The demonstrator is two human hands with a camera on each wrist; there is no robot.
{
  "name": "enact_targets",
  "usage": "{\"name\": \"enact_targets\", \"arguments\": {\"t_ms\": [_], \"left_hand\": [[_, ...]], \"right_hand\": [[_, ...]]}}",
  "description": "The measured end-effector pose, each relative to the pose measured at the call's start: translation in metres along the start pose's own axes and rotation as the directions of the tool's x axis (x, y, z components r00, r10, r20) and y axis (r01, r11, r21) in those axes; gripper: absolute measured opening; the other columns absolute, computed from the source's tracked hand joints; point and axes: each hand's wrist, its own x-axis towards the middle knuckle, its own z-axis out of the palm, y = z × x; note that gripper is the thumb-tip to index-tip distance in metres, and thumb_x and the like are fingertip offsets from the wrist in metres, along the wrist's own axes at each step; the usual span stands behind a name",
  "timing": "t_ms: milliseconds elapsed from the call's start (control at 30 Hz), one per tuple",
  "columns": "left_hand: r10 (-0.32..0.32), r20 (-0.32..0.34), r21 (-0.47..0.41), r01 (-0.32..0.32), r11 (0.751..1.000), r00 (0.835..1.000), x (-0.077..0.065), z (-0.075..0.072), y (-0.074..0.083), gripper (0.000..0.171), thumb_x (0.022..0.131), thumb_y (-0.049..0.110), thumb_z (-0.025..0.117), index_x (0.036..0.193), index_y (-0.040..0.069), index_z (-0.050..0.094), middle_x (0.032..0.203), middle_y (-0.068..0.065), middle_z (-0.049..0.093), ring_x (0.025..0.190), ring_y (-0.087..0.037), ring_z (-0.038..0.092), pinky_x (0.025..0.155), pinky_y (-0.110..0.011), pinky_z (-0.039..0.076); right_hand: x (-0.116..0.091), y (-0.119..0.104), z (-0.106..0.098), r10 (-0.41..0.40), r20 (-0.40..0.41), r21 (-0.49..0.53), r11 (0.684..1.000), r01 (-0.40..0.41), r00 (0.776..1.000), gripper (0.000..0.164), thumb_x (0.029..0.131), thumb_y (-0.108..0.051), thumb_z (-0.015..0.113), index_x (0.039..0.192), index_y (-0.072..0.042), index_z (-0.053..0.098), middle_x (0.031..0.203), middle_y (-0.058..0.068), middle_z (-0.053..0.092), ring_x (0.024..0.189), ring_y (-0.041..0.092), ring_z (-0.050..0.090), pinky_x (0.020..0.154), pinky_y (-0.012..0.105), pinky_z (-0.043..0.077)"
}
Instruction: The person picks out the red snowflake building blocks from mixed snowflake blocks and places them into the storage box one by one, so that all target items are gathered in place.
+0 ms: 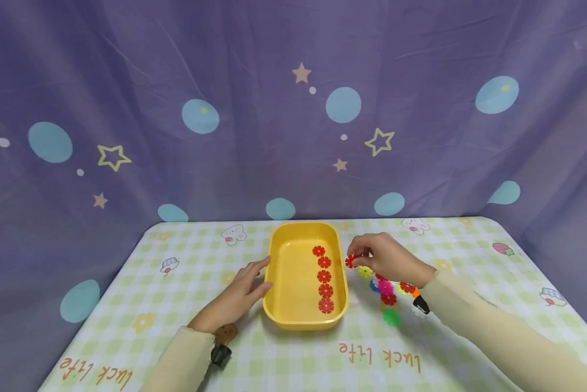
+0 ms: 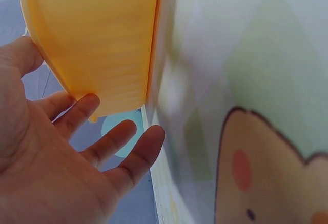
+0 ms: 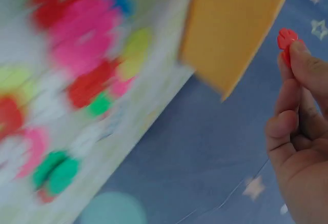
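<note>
A yellow plastic tray (image 1: 288, 321) stands on the table, with several red snowflake discs (image 1: 325, 276) in a column along the right of its floor. My left hand (image 1: 237, 296) rests at the tray's left wall, fingers spread and loosely bent; in the left wrist view its thumb and fingertips touch the tray's rim. Just right of the tray, my right hand (image 1: 384, 256) pinches one red snowflake disc (image 3: 287, 39) between thumb and index finger. Below that hand lies a loose pile of mixed discs, among them a pink disc (image 1: 385, 287) and a green disc (image 1: 391, 316).
A checked tablecloth (image 1: 176, 305) with printed cartoons covers the table. Behind it hangs a purple curtain (image 1: 254, 163) with stars and balloons. Black bands sit on both wrists, the left wristband (image 1: 221, 355) close over the cloth. The right forearm partly covers the disc pile.
</note>
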Motion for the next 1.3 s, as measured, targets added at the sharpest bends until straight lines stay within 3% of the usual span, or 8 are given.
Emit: {"name": "enact_targets", "arguments": {"t_ms": [167, 300, 533, 800, 1000, 1067, 1200, 1300], "left_hand": [[0.011, 0.002, 0.003, -0.011, 1.0, 1.0, 0.001, 0.001, 0.001, 0.063, 0.099, 0.043, 0.045, 0.15, 0.014, 0.026, 0.147, -0.002, 0.033, 0.131, -0.024, 0.031, 0.102, -0.051, 0.031], [0.009, 0.0, 0.011, -0.009, 1.0, 1.0, 0.003, 0.001, 0.003, 0.063, 0.098, 0.045, 0.045, 0.15, 0.015, 0.026, 0.146, -0.001, 0.034, 0.13, -0.024, 0.033, 0.101, -0.05, 0.032], [-0.01, 0.0, 0.015, 0.01, 1.0, 1.0, 0.004, 0.001, 0.005, 0.063, 0.098, 0.044, 0.046, 0.15, 0.016, 0.027, 0.146, 0.0, 0.034, 0.131, -0.023, 0.032, 0.102, -0.049, 0.032], [-0.012, -0.003, 0.012, 0.012, 1.0, 1.0, 0.004, 0.002, 0.003, 0.062, 0.099, 0.042, 0.047, 0.15, 0.016, 0.027, 0.145, 0.0, 0.035, 0.13, -0.024, 0.033, 0.102, -0.049, 0.032], [-0.024, -0.011, 0.02, 0.024, 1.0, 1.0, 0.002, 0.002, -0.001, 0.061, 0.099, 0.042, 0.047, 0.151, 0.017, 0.026, 0.145, 0.001, 0.035, 0.129, -0.025, 0.035, 0.101, -0.05, 0.033], [-0.027, -0.012, 0.017, 0.027, 0.999, 1.0, 0.001, 0.002, -0.001, 0.062, 0.098, 0.042, 0.048, 0.151, 0.017, 0.026, 0.145, 0.001, 0.035, 0.129, -0.024, 0.034, 0.101, -0.05, 0.033], [-0.017, -0.009, 0.017, 0.017, 1.0, 1.0, 0.001, 0.002, -0.001, 0.062, 0.099, 0.041, 0.048, 0.151, 0.016, 0.026, 0.145, 0.0, 0.035, 0.13, -0.024, 0.033, 0.102, -0.05, 0.031], [-0.012, -0.015, 0.022, 0.012, 1.0, 1.0, 0.0, 0.001, -0.002, 0.06, 0.099, 0.037, 0.049, 0.15, 0.015, 0.027, 0.145, -0.001, 0.035, 0.13, -0.024, 0.033, 0.102, -0.051, 0.031]], "right_hand": [[0.017, -0.022, 0.022, -0.093, 0.054, -0.007, 0.996, 0.093, 0.994, 0.016, 0.077, -0.009, 0.078, 0.089, -0.014, 0.069, 0.083, -0.011, 0.063, 0.074, 0.003, 0.057, 0.069, 0.023, 0.05], [0.034, -0.031, 0.048, -0.111, 0.147, 0.0, 0.994, 0.112, 0.983, 0.014, 0.076, -0.01, 0.08, 0.083, -0.016, 0.069, 0.075, -0.011, 0.062, 0.068, 0.003, 0.054, 0.065, 0.02, 0.048], [0.057, -0.045, 0.084, -0.024, 0.346, -0.014, 0.999, 0.031, 0.938, 0.013, 0.077, -0.007, 0.078, 0.084, -0.016, 0.073, 0.073, -0.013, 0.063, 0.065, 0.004, 0.054, 0.061, 0.017, 0.047], [0.064, -0.062, 0.104, -0.015, 0.404, -0.161, 0.983, 0.088, 0.915, 0.013, 0.076, -0.01, 0.08, 0.079, -0.017, 0.07, 0.07, -0.014, 0.055, 0.069, 0.005, 0.049, 0.067, 0.017, 0.043], [0.058, -0.064, 0.104, -0.059, 0.326, -0.199, 0.971, 0.13, 0.944, 0.01, 0.078, -0.018, 0.079, 0.085, -0.018, 0.072, 0.078, -0.012, 0.051, 0.074, 0.006, 0.048, 0.069, 0.017, 0.042], [0.052, -0.063, 0.089, -0.088, 0.265, -0.161, 0.978, 0.134, 0.96, 0.008, 0.082, -0.018, 0.076, 0.089, -0.016, 0.071, 0.082, -0.011, 0.054, 0.077, 0.007, 0.05, 0.072, 0.018, 0.044], [0.03, -0.043, 0.048, -0.093, 0.054, -0.125, 0.987, 0.099, 0.994, 0.006, 0.088, -0.015, 0.07, 0.094, -0.014, 0.071, 0.089, -0.009, 0.058, 0.08, 0.01, 0.053, 0.074, 0.025, 0.048], [0.009, -0.015, 0.021, 0.029, -0.065, -0.162, 0.986, -0.039, 0.997, 0.005, 0.088, -0.013, 0.069, 0.093, -0.015, 0.069, 0.086, -0.009, 0.058, 0.075, 0.009, 0.052, 0.067, 0.028, 0.048]]}}
